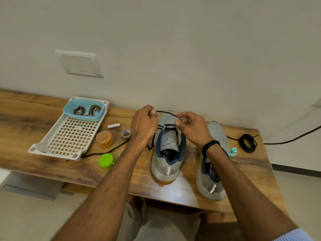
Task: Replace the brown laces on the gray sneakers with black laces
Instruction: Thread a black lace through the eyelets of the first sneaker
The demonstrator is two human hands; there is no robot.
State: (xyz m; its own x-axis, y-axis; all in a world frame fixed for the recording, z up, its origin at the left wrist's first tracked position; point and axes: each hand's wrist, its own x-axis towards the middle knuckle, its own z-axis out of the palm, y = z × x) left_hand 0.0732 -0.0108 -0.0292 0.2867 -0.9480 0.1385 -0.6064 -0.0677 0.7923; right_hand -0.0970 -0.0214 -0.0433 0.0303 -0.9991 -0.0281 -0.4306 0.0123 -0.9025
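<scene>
**A:** What's the biggest thing there?

**B:** One wooden tabletop [121,173]. I'll place everything else from the laced sneaker [168,150], which stands near the middle with its toe away from the person. Well to its left lies one white slotted tray [73,136].

**A:** How many sneakers?

**B:** Two, both gray. The second sneaker [218,133] stands just right of the laced sneaker, with its toe pointing the same way.

**A:** And the hands?

**B:** Two, both above the laced sneaker's toe end. The left hand [144,122] has its grip closed on the black lace [166,113], thumb pressed against curled fingers. The right hand [192,127] pinches the same lace between thumb and forefinger. A short span of lace runs between the two hands. One black wristband [211,145] circles the right wrist.

**A:** Where does that lace go?

**B:** It crosses the eyelets ahead of the tongue. One tail trails left from the laced sneaker to the tray's near corner.

**A:** Any other laces?

**B:** One blue tub [83,116] sits at the tray's far end and holds two bundles of brown laces [79,110]. One coiled black lace [247,142] lies well right of the laced sneaker, beyond the second one.

**A:** Small bits?

**B:** Left of the laced sneaker there are four:
- one orange jar [104,139]
- one green cap [106,160]
- one tape roll [126,134]
- one white stick [113,126]

To its right, just past the second sneaker, is one teal piece [233,151].
</scene>
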